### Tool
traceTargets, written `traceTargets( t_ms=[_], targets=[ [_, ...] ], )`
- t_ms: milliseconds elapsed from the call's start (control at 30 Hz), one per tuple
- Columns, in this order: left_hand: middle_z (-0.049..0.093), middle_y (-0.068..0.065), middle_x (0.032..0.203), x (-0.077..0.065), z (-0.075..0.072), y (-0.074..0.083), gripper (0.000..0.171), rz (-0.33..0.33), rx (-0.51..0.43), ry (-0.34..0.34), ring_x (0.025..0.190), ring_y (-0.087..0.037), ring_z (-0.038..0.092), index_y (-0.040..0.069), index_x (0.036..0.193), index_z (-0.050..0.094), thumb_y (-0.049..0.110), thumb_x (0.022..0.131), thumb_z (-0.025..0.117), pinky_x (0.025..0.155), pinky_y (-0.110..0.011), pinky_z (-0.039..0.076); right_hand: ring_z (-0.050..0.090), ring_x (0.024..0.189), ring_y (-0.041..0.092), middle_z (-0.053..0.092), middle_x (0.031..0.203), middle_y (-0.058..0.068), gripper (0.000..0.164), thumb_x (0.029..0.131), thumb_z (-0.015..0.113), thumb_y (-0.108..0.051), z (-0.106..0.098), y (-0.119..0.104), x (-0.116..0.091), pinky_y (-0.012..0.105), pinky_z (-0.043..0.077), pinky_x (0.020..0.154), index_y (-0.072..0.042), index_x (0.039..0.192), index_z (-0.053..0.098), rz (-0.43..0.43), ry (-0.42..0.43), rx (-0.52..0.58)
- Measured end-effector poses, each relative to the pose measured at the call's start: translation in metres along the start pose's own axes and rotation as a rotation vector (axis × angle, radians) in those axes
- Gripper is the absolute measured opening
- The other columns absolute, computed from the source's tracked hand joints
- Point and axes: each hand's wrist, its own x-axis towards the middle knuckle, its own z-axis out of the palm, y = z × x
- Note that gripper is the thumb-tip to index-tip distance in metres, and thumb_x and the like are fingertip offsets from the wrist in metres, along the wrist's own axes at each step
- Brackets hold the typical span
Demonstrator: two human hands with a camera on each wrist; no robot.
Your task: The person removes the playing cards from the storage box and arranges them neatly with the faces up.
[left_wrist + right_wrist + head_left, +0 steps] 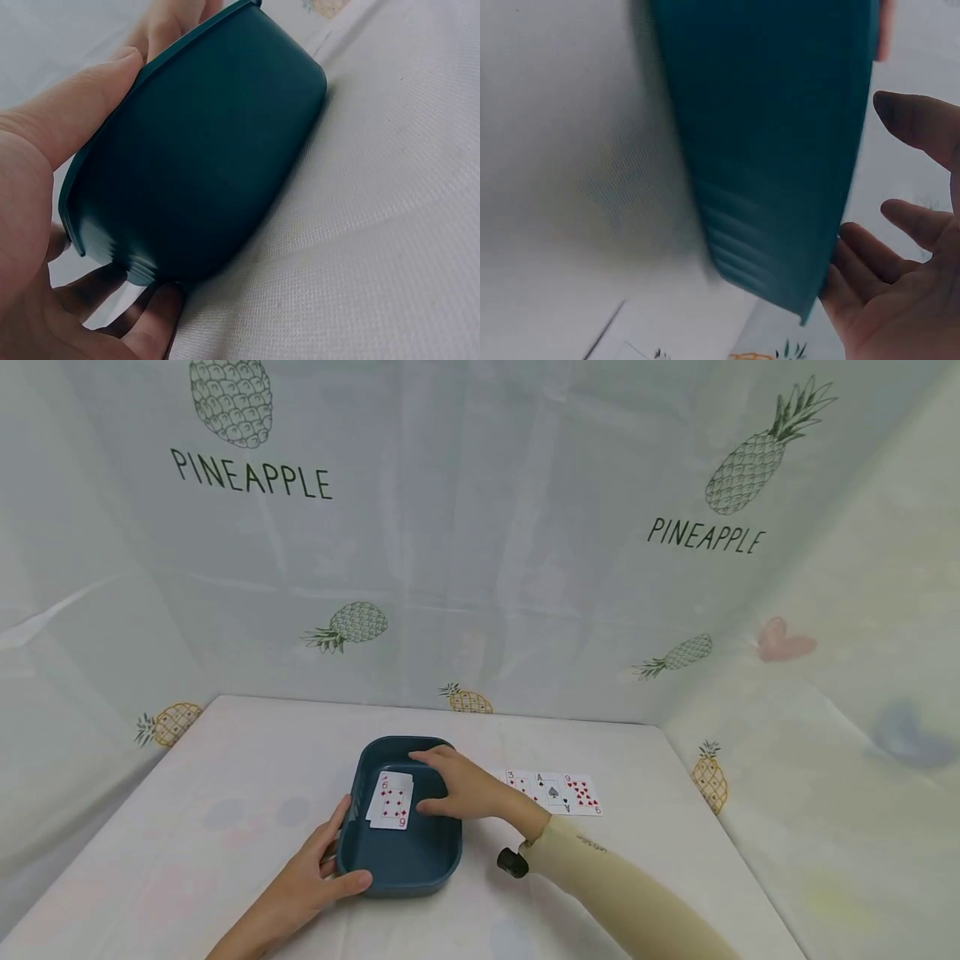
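A deep blue-green rectangular tray point(408, 872) with rounded corners stands on the table. My left hand point(303, 877) holds its left side, thumb at the near corner and fingers along the outer wall; the left wrist view shows the thumb point(90, 105) at the rim. Inside the tray lies a six of diamonds point(393, 803), face up, overlapping another card beneath it. Over the tray's right rim reaches my right hand point(465, 783), thumb and fingers spread, with nothing seen between them. In the right wrist view, its lower fingers point(859, 255) are close to the rim; contact is unclear.
Right of the tray lies a row of face-up cards, with a three of diamonds point(517, 782), an ace of spades point(553, 792) and a red nine point(582, 794); my right hand hides part of the row. A pineapple-print sheet point(510, 543) hangs behind the white-covered table point(637, 860).
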Motion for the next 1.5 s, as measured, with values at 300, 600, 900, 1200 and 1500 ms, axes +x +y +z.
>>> traceTargets(
  t_ms=[300, 600, 900, 1200, 1500],
  targets=[
    [0.013, -0.020, 0.173, 0.001, -0.001, 0.000, 0.106, 0.044, 0.008, -0.019, 0.151, -0.039, 0.041, 0.038, 0.171, 0.006, 0.037, 0.096, 0.080, 0.111, -0.033, 0.052, 0.058, 0.135, 0.019, 0.056, 0.153, 0.007, 0.079, 0.096, 0.080, -0.041, 0.025, 0.002, 0.017, 0.039, 0.050, 0.114, -0.016, 0.162, 0.045, -0.021, 0.007, -0.163],
    [0.014, -0.023, 0.172, -0.002, -0.003, 0.000, 0.107, 0.028, 0.016, -0.014, 0.148, -0.041, 0.044, 0.035, 0.172, 0.007, 0.038, 0.095, 0.081, 0.110, -0.038, 0.053, 0.057, 0.136, 0.017, 0.059, 0.152, 0.002, 0.087, 0.090, 0.079, -0.059, 0.039, 0.000, 0.032, 0.041, 0.048, 0.112, -0.021, 0.161, 0.047, 0.008, -0.007, -0.331],
    [0.014, -0.023, 0.173, 0.000, -0.002, -0.001, 0.105, 0.086, -0.028, -0.041, 0.150, -0.041, 0.043, 0.035, 0.172, 0.006, 0.030, 0.097, 0.080, 0.106, -0.028, 0.054, 0.058, 0.135, 0.018, 0.060, 0.151, 0.001, 0.091, 0.086, 0.081, -0.064, 0.042, -0.002, 0.040, 0.037, 0.049, 0.107, -0.023, 0.161, 0.049, 0.037, -0.028, -0.396],
    [0.014, -0.024, 0.171, 0.001, -0.002, 0.001, 0.105, 0.102, -0.044, -0.046, 0.149, -0.043, 0.042, 0.034, 0.172, 0.008, 0.027, 0.096, 0.081, 0.105, -0.029, 0.055, 0.057, 0.137, 0.018, 0.058, 0.154, -0.001, 0.087, 0.087, 0.083, -0.058, 0.042, -0.004, 0.039, 0.039, 0.048, 0.113, -0.024, 0.160, 0.050, 0.064, -0.054, -0.426],
    [0.013, -0.024, 0.173, 0.001, -0.003, -0.001, 0.106, 0.072, -0.019, -0.034, 0.150, -0.043, 0.042, 0.034, 0.172, 0.007, 0.031, 0.096, 0.081, 0.108, -0.035, 0.055, 0.059, 0.133, 0.018, 0.059, 0.151, 0.000, 0.085, 0.087, 0.084, -0.055, 0.043, -0.005, 0.041, 0.038, 0.050, 0.112, -0.025, 0.159, 0.051, 0.064, -0.061, -0.412]
  ],
)
